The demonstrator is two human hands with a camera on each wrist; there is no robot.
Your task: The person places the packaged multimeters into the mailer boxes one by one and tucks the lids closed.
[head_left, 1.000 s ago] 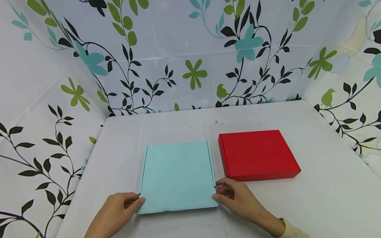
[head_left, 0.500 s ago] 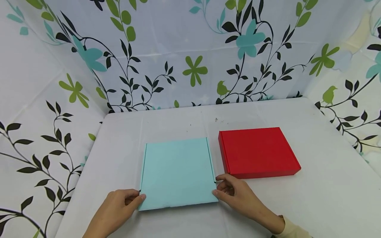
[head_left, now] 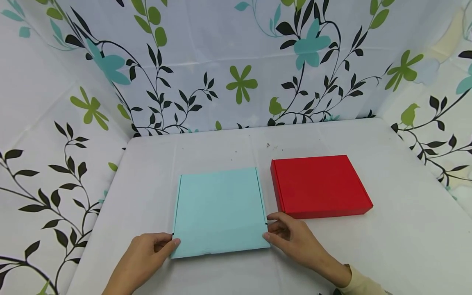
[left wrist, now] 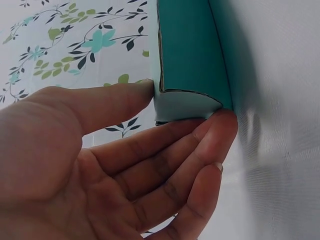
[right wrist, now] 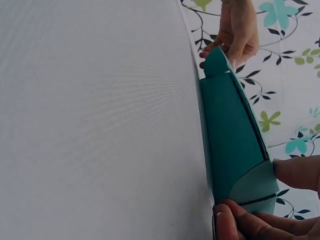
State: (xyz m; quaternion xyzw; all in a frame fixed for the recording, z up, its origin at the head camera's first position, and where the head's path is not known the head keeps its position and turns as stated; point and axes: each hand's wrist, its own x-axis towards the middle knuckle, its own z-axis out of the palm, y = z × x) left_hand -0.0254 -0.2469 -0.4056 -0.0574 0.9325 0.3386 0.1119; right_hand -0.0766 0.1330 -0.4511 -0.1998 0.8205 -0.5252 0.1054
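Note:
A flat light-blue cardboard box [head_left: 221, 211] lies on the white cloth with its lid down. At its near left corner my left hand [head_left: 141, 258] pinches the side, thumb on the lid edge and fingertips low against the end. My right hand [head_left: 296, 246] holds the near right corner the same way. In the left wrist view the box's near face [left wrist: 192, 50] looks dark teal, with a curved edge at its end. A rounded side flap [right wrist: 256, 184] shows at the right corner in the right wrist view, between thumb and fingers.
A red cardboard box [head_left: 321, 184] lies closed just right of the blue one, its near left corner close to my right fingertips. A white cloth [head_left: 398, 229] covers the table. Leaf-patterned fabric [head_left: 199, 45] hangs behind and along both sides.
The head view has tilted down slightly, so the whole scene sits higher. Both hands keep their grip on the light-blue box, which shows no clear movement of its own.

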